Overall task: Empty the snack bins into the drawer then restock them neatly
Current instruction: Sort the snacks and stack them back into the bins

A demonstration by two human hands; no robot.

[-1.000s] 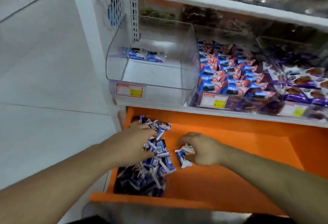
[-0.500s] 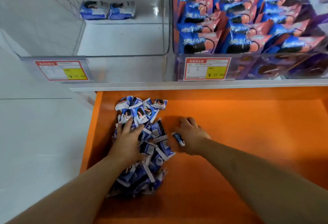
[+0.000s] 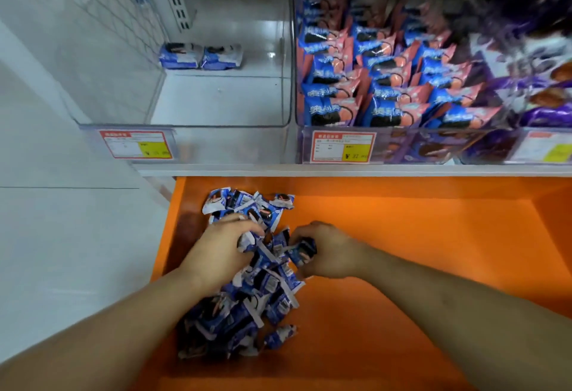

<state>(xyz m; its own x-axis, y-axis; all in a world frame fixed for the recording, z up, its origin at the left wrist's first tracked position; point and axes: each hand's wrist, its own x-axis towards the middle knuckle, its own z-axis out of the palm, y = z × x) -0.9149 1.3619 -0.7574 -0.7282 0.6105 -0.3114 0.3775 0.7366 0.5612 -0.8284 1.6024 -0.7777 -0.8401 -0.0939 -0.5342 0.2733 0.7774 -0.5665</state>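
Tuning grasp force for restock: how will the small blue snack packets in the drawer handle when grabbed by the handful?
Blue snack packets look crinkly and floppy at their flat sealed ends, probably light. Glossy film suggests they slip; the loose heap in the orange drawer likely shifts as the left hand and right hand scoop.

Drawer [image 3: 402,235] pulled out below shelf edge [image 3: 340,170]. Heap of snack packets [image 3: 247,297] in drawer's left part. Left hand [image 3: 221,251] on heap; right hand [image 3: 328,251] at heap's right side, touching it. Left bin [image 3: 185,130] on shelf, two packets [image 3: 201,56] at its rear. Middle bin [image 3: 399,130] immediately right, filled with rows of packets. Price tags [image 3: 342,146] on bin fronts.
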